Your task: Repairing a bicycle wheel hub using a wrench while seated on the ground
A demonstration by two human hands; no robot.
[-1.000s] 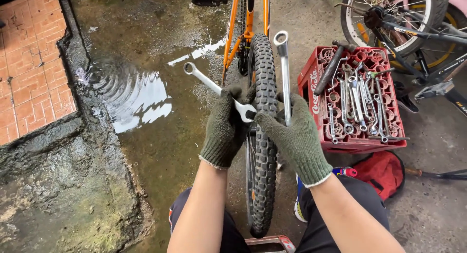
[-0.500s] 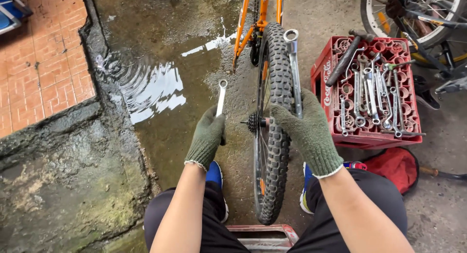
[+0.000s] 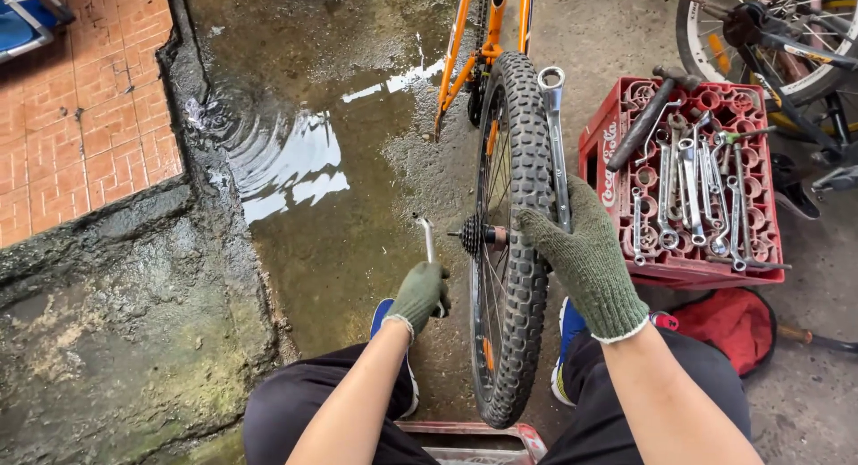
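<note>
Head view, looking down between the person's knees: a knobby bicycle wheel (image 3: pixel 518 242) stands upright in the middle of the picture, mounted in an orange bike frame (image 3: pixel 483 36) that runs away toward the top edge. At the hub, a small cog cluster (image 3: pixel 474 236) sticks out to the left of the tyre.

The left hand (image 3: pixel 420 293), in a dark green knit glove, is clenched around the lower end of a slim silver wrench (image 3: pixel 427 237) — the tool stands nearly upright, its upper end just left of the cog cluster, close to it; whether it touches the hub cannot be told. The right hand (image 3: pixel 585 259), gloved the same way, lies over the right side of the tyre with its fingers curled around a long ring spanner (image 3: pixel 554 143). That spanner runs up along the tyre's right edge, its ring end showing above the tread near the top of the wheel.

To the right of the wheel sits a red plastic crate (image 3: pixel 617 161), its compartments filled with a spread of silver wrenches (image 3: pixel 693 188) and a dark-handled tool laid slantwise. Below the crate lies a red bag (image 3: pixel 728 326). A second bicycle's wheel (image 3: pixel 760 27) fills the top right corner.

The concrete floor (image 3: pixel 357 233) is wet, with a rippled puddle (image 3: pixel 286 161) left of the frame — beyond it, orange tiles (image 3: pixel 80 143) behind a rough raised kerb. Blue shoes (image 3: pixel 393 340) flank the tyre's lower part
</note>
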